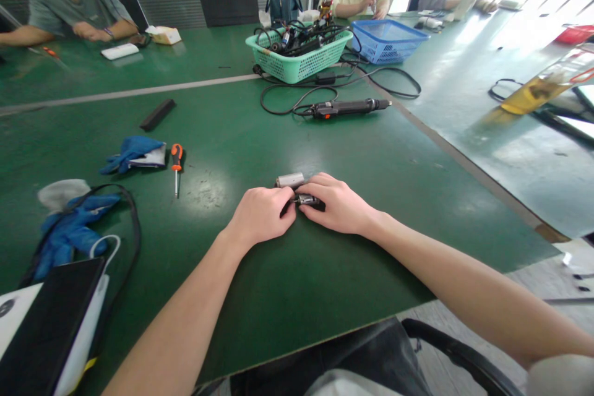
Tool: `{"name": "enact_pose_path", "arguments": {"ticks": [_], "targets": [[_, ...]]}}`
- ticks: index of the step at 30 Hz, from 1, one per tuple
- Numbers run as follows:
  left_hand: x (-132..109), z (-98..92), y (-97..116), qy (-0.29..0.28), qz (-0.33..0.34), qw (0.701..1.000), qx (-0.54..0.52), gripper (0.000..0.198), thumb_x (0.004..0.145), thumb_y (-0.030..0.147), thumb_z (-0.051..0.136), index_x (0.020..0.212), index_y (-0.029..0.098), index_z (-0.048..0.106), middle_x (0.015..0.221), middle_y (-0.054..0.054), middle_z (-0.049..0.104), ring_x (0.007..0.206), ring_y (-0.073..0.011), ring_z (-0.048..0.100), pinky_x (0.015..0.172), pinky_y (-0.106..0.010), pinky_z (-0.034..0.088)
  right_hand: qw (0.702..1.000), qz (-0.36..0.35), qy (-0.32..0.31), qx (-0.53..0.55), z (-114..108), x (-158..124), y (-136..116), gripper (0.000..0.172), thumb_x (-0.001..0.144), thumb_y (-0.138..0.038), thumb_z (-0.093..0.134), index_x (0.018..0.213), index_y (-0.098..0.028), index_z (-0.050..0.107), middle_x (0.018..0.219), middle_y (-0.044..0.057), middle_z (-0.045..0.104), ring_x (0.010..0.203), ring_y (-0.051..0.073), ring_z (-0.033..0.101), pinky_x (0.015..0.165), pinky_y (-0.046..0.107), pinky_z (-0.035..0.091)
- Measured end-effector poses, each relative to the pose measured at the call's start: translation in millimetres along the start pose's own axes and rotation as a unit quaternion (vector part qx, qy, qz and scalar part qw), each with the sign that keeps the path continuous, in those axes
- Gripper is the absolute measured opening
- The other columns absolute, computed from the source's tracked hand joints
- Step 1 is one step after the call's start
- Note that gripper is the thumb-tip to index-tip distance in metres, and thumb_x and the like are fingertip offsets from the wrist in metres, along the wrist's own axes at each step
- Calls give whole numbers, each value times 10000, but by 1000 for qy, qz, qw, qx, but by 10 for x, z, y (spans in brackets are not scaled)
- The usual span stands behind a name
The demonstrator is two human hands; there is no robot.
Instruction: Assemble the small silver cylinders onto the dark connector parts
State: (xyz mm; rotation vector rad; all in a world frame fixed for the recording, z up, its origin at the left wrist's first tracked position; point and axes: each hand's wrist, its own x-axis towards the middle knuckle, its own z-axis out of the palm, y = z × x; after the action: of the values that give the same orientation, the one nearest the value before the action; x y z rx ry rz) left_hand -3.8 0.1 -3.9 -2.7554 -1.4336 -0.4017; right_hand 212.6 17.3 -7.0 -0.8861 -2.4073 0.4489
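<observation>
Close together near the middle of the green table, both my hands are closed around a small black and silver cylindrical part. My left hand grips its left end between thumb and fingers. Around the right end are the fingers of my right hand. Much of the part is hidden by my fingers, so its exact kind does not show. A silver metal cylinder lies just beyond my fingertips.
An orange-handled screwdriver, blue gloves, a black bar and a phone lie leftward. Farther back are a corded electric screwdriver, a green basket of tools and a blue basket. Several people sit across.
</observation>
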Motion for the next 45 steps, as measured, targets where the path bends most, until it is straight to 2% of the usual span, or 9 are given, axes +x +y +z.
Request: {"name": "enact_pose_path", "arguments": {"ticks": [45], "targets": [[0, -7, 13, -5, -12, 1000, 4, 191, 906, 292, 483, 879, 195, 647, 808, -61, 724, 696, -218, 677, 615, -320, 461, 1000, 8, -5, -2, 3, 4, -1, 249, 890, -250, 606, 1125, -198, 674, 1060, 97, 679, 996, 251, 607, 899, 404, 531]]}}
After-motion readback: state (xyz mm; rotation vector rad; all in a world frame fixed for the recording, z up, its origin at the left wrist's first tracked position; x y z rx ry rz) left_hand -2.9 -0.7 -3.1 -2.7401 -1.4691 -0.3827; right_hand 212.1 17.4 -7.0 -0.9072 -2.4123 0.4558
